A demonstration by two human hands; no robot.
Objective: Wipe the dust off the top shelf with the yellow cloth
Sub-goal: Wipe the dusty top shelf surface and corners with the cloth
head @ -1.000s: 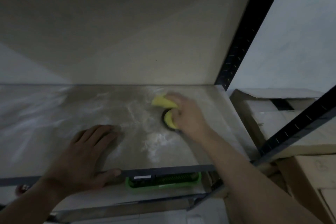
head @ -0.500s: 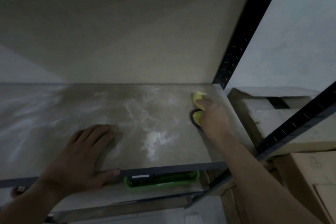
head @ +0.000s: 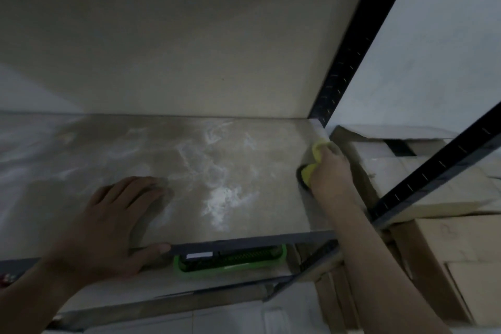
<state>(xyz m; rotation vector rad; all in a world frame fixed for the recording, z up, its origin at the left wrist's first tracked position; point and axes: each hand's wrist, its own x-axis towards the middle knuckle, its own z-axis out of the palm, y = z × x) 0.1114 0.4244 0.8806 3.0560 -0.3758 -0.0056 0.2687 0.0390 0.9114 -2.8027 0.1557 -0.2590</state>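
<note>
Right hand [head: 329, 171] grips the cloth [head: 315, 156] at the shelf's [head: 244, 219] far right edge; left hand [head: 108, 228] lies flat, empty.

The top shelf [head: 244, 184] is showing a smooth, matt beige board smeared with pale, powdery dust streaks, thickest toward its front edge; the yellow cloth [head: 315, 156], bunched at the shelf's right edge, is looking soft and matt. The upright posts [head: 344, 62] are appearing as black-painted slotted metal with a faint sheen; the green basket [head: 230, 266] under the front edge is gleaming like glossy plastic; the boxes [head: 447, 238] past the right edge are looking like dull, matt cardboard.
</note>
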